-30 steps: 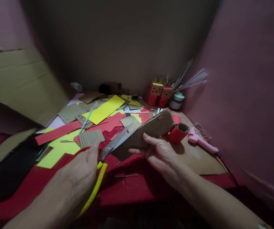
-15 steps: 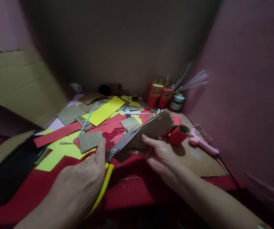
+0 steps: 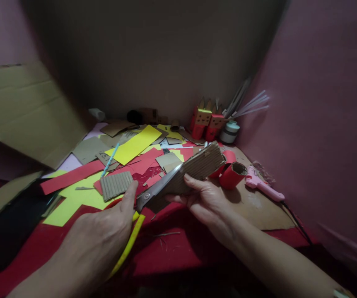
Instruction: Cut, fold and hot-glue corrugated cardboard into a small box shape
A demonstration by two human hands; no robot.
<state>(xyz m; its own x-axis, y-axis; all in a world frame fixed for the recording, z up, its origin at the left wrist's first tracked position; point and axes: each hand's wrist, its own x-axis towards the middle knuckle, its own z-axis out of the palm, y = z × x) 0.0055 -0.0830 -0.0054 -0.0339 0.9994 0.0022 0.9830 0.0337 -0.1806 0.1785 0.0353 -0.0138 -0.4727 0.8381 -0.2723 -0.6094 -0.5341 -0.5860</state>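
Note:
My left hand (image 3: 104, 231) is closed around the red and yellow handles of a pair of scissors (image 3: 147, 196), its index finger stretched along the handle. The scissor blades lie along the lower left end of a corrugated cardboard piece (image 3: 203, 161). My right hand (image 3: 205, 198) pinches that cardboard from below, thumb on the ribbed face and fingers behind it. A smaller ribbed cardboard rectangle (image 3: 116, 185) rests on the paper scraps just beyond my left hand. Part of the lower blade is hidden by the cardboard.
Red and yellow paper (image 3: 135, 145) and cardboard scraps cover the red table. To the right are a red-wrapped tube (image 3: 232, 176) and a pink glue gun (image 3: 264, 184) on a cardboard sheet. Red figures with drawn faces (image 3: 203, 120) and a jar (image 3: 230, 132) stand behind.
The scissor blades have come closer together on the cardboard, and my left hand has shifted slightly left. My right hand holds the cardboard nearly still.

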